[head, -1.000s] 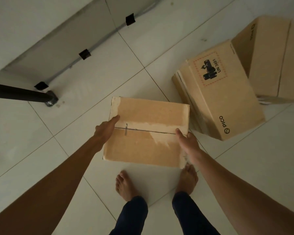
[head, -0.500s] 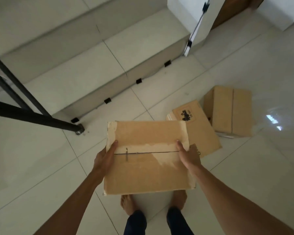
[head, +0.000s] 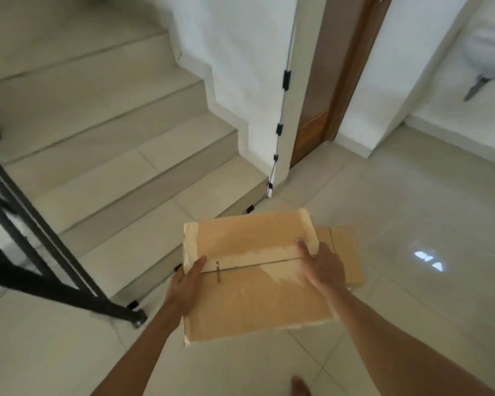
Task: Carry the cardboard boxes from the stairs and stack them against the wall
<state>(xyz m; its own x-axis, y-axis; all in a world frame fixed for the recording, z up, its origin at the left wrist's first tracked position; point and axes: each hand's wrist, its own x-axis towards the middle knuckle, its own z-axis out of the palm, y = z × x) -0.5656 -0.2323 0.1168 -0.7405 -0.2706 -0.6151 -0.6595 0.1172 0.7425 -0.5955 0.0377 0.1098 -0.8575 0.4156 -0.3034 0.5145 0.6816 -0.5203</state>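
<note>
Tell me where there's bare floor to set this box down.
Bare tile runs right of the floor box up to the white wall beside the wooden door. Crowded: straight ahead, the floor box lies past the held box; railing foot at left.

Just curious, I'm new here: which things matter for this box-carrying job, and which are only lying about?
Job: carried box, held by left hand and right hand; second box on the floor; stairs.
Lying about: railing, door, clipped cable.

Two cardboard boxes, carried box point(head: 255, 284) and floor box point(head: 345, 252), two hands, left hand point(head: 183, 287), right hand point(head: 323, 267), one bare foot point(head: 300, 387), one wooden door point(head: 312, 132), one black railing point(head: 69, 297)
</note>
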